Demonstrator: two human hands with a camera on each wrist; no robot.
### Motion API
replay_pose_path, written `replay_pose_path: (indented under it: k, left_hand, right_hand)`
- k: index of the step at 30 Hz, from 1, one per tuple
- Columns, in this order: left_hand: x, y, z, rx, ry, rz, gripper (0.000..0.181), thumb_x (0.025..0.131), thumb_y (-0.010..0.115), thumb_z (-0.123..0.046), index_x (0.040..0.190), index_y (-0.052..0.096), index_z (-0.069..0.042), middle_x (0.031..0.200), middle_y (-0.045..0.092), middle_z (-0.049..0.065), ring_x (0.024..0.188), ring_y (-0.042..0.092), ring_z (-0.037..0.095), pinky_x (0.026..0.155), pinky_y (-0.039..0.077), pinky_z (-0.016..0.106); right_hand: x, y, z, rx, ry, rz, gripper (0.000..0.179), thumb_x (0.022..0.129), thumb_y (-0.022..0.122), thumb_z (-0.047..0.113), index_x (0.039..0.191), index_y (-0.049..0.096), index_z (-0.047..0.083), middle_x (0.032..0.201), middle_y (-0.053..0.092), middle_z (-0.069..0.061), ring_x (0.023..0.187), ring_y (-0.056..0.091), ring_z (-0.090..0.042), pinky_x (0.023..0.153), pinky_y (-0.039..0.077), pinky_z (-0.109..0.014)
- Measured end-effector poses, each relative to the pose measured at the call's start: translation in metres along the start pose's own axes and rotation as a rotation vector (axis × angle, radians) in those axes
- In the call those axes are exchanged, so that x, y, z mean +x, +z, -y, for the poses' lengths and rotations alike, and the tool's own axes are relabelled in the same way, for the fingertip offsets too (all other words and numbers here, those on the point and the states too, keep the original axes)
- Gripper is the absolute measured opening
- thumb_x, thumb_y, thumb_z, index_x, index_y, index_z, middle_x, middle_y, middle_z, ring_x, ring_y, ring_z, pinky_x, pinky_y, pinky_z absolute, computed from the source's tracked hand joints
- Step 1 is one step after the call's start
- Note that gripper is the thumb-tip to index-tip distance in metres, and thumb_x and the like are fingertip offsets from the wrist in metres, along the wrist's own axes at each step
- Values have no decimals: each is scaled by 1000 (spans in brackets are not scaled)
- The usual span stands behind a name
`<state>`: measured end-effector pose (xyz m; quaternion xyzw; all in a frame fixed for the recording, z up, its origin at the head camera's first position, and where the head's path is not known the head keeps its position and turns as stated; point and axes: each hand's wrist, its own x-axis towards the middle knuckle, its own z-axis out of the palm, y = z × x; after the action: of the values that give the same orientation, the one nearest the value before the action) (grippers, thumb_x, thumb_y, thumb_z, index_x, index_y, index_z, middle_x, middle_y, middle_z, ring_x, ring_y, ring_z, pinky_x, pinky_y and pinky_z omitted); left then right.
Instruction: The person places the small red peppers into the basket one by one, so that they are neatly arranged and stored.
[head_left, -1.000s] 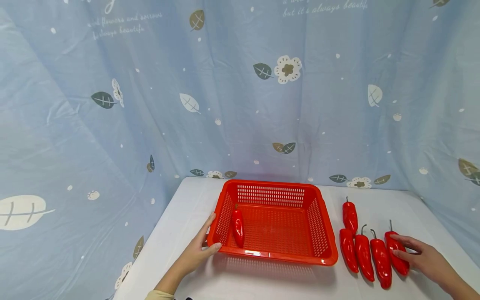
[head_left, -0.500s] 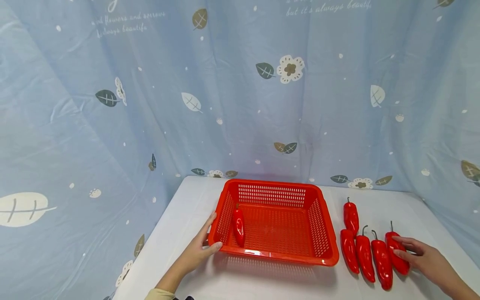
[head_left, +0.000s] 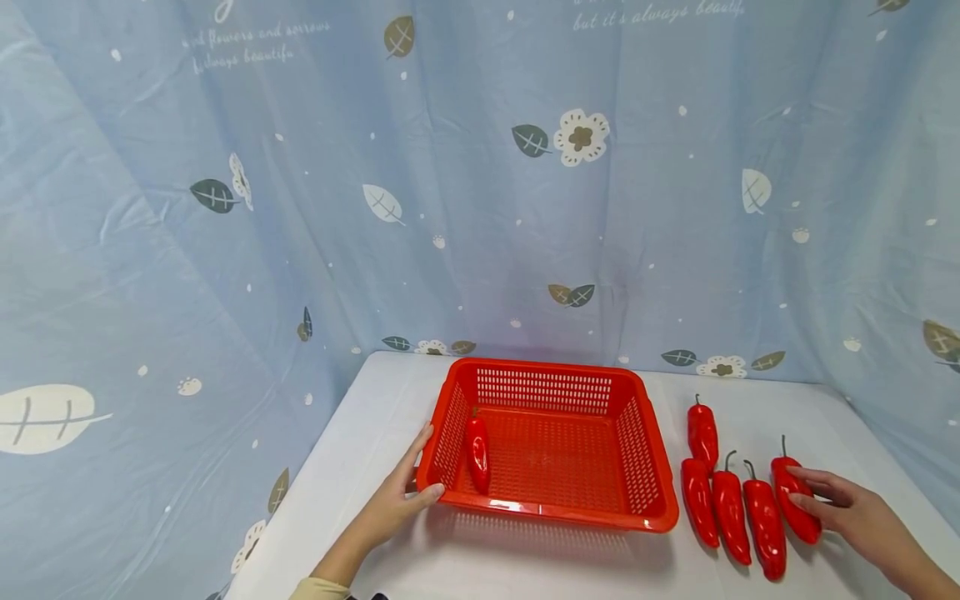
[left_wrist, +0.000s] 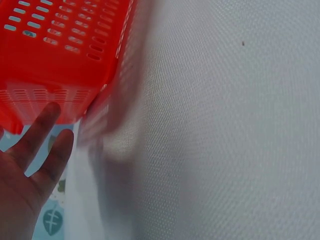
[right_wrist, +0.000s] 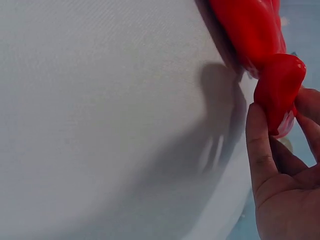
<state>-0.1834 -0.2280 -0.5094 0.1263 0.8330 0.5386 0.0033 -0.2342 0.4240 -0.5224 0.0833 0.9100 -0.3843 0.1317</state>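
Observation:
A red plastic basket (head_left: 555,513) stands mid-table with one red pepper (head_left: 477,454) lying inside along its left wall. My left hand (head_left: 390,502) rests at the basket's front left corner, thumb by the rim. The left wrist view shows fairly straight fingers (left_wrist: 35,137) beside the basket's perforated outer wall (left_wrist: 55,65). On the right, my right hand (head_left: 862,512) pinches the rightmost red pepper (head_left: 798,510) between thumb and fingers. That pepper (right_wrist: 279,87) appears in the right wrist view, its blunt end toward the camera, with the thumb on one side and fingers on the other.
Several more red peppers lie between basket and right hand: one farther back (head_left: 702,433), others side by side, including one (head_left: 765,531) just left of the held pepper. A patterned blue curtain (head_left: 480,208) hangs behind the white table (head_left: 390,383) and along its sides.
The pepper in my right hand has shifted slightly back, away from me, and the hand a little with it. My left hand and the basket stay as they were.

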Motion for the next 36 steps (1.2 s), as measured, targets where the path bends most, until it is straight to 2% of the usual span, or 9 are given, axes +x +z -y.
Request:
replay_pose_path:
  k: [12, 26, 36]
  left_hand:
    - [0, 0, 3, -3, 7, -2, 86, 95, 70, -17, 164, 20, -27, 168, 21, 7, 123, 59, 30, 93, 52, 33]
    - [0, 2, 0, 7, -27, -12, 87, 94, 71, -22, 164, 19, -28, 167, 23, 8, 124, 59, 30, 92, 52, 31]
    - [0, 1, 0, 1, -40, -15, 87, 93, 70, -20, 164, 20, -29, 167, 24, 8, 123, 58, 29, 91, 52, 31]
  right_hand:
    - [-1, 1, 9, -4, -30, -15, 93, 88, 78, 44, 148, 35, -13, 142, 37, -44, 117, 51, -56, 79, 60, -46]
    - [-5, 1, 24, -18, -83, -22, 91, 92, 73, 47, 148, 35, -13, 142, 39, -43, 119, 50, -56, 81, 59, -48]
    - [-10, 7, 36, -17, -128, -26, 91, 91, 72, 49, 148, 37, -12, 142, 43, -41, 119, 52, -53, 82, 59, -46]
